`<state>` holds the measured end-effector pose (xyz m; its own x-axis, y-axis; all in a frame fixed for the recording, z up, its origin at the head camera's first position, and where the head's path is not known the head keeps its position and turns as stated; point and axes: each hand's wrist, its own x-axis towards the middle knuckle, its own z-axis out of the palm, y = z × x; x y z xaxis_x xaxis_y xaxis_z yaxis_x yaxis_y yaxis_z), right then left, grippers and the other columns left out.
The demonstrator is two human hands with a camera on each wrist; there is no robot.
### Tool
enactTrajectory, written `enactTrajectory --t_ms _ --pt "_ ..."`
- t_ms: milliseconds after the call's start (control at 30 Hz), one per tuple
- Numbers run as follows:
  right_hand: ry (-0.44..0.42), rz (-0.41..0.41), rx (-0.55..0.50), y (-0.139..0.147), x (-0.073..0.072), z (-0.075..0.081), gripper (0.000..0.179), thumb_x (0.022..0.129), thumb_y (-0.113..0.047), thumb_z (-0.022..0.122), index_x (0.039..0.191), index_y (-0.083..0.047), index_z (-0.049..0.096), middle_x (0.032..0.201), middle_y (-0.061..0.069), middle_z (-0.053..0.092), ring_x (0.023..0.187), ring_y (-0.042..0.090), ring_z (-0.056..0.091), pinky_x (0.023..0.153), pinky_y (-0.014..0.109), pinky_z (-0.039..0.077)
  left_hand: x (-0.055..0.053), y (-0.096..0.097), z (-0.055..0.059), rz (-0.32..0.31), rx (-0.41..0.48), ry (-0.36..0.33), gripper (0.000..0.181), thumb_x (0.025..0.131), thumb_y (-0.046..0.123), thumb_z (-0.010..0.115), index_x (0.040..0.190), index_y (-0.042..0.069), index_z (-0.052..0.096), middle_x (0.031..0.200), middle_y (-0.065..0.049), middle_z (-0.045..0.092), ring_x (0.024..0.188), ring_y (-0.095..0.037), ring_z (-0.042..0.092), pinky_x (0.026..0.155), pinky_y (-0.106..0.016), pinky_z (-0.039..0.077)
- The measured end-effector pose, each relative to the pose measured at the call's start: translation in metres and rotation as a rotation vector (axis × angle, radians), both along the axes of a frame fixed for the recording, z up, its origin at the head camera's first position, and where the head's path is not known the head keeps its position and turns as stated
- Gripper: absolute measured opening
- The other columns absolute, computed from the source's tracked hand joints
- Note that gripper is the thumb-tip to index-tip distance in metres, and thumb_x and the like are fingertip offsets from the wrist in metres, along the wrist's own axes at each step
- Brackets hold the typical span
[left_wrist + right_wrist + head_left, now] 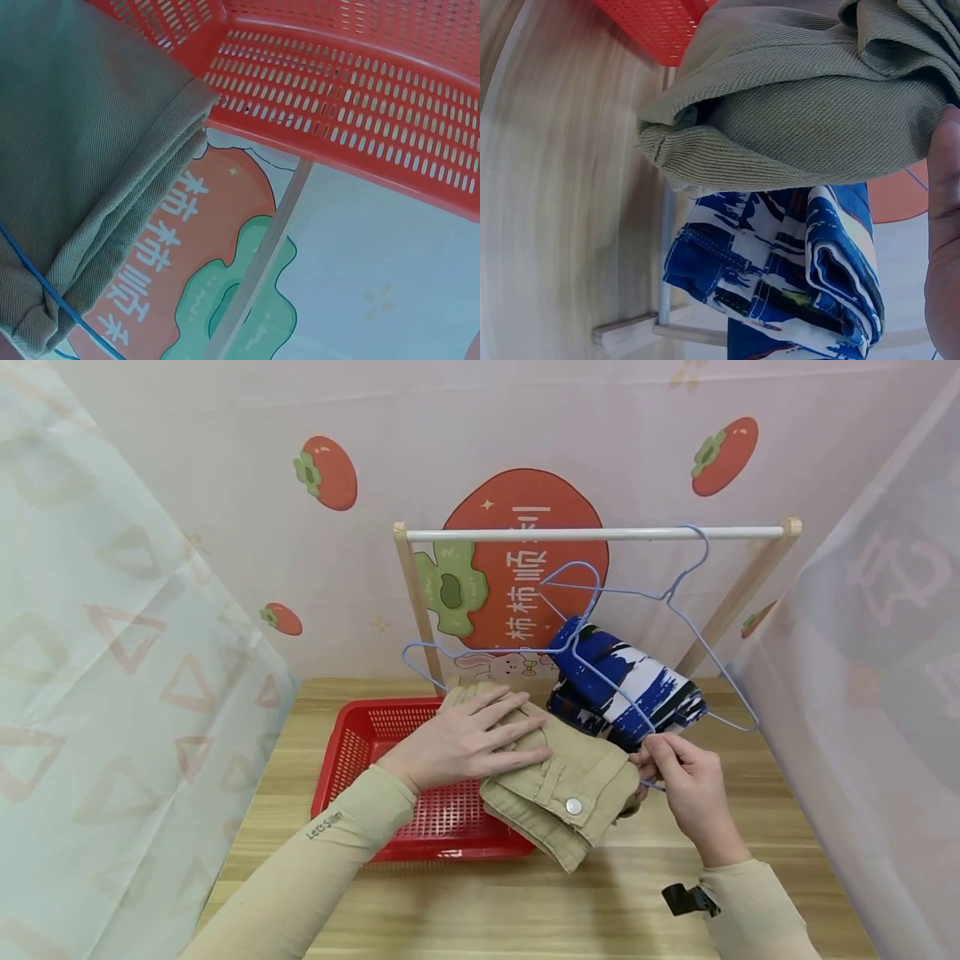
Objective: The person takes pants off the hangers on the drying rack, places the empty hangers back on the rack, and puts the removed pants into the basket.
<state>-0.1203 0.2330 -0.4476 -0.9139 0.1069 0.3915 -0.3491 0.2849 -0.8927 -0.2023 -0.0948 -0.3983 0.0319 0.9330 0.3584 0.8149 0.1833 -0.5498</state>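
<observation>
A folded pair of khaki pants [600, 785] with a belt loop and a button hangs about a blue wire hanger [480, 652]. My left hand [480, 735] rests on the pants, its fingers spread and fairly straight. At the pants' right end, my right hand [686, 777] pinches the hanger's lower corner beside the cloth. In the right wrist view, its thumb [945, 210] lies by the folded khaki fabric. Behind hangs a blue, white and black patterned garment [637, 677] on a second blue hanger [701, 635] hooked over the rail.
A white rail [525, 535] on wooden posts [420, 602] stands at the back. The red perforated basket [337, 760] sits on the wooden table [480, 910], partly under the pants and left arm. Printed cloth walls [112, 610] enclose the table's sides and back.
</observation>
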Motion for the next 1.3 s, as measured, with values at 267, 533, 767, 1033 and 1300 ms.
enactTrajectory --t_ms 267,533,767,1033,1300 --pt "0.114 -0.07 0.133 -0.002 -0.003 -0.005 0.026 0.102 0.002 0.057 0.081 -0.002 0.072 0.074 0.001 0.075 0.06 0.0 0.065 0.055 0.016 0.055 0.001 -0.003 -0.001 0.019 0.047 0.039 0.042 0.107 0.003 0.045 0.145 0.018 0.056 0.139 -0.01 0.064 0.124 -0.031 0.062 0.11 -0.046 0.048" --pt "0.463 -0.199 0.429 0.001 -0.013 -0.019 0.014 0.095 -0.001 0.068 0.084 -0.006 0.076 0.066 0.004 0.071 0.05 0.005 0.059 0.05 0.015 0.048 0.001 0.001 0.001 -0.015 0.142 0.08 0.036 0.105 0.004 0.049 0.137 0.016 0.063 0.134 -0.007 0.067 0.121 -0.03 0.064 0.104 -0.045 0.052" --pt "0.679 -0.336 0.556 0.003 -0.019 -0.024 0.042 0.106 -0.031 0.058 0.077 -0.003 0.071 0.058 0.003 0.06 0.041 0.015 0.049 0.038 0.032 0.037 0.004 0.008 0.019 -0.065 0.187 0.141 0.034 0.101 0.004 0.057 0.132 0.014 0.068 0.129 -0.006 0.07 0.117 -0.031 0.066 0.11 -0.048 0.048" --pt "0.711 -0.353 0.632 0.008 -0.016 -0.025 0.04 0.105 -0.03 0.06 0.084 0.0 0.074 0.063 0.011 0.068 0.042 0.026 0.059 0.037 0.043 0.04 0.011 0.014 0.04 -0.061 0.242 0.179 0.03 0.099 0.005 0.062 0.127 0.012 0.071 0.124 -0.006 0.072 0.11 -0.028 0.067 0.106 -0.043 0.051" --pt "0.734 -0.379 0.671 0.011 -0.014 -0.031 0.039 0.105 -0.031 0.059 0.08 -0.003 0.071 0.055 0.008 0.062 0.037 0.027 0.052 0.034 0.041 0.031 0.018 0.01 0.055 -0.055 0.289 0.213 0.03 0.096 0.004 0.066 0.125 0.011 0.071 0.124 -0.008 0.072 0.104 -0.028 0.069 0.101 -0.042 0.055"
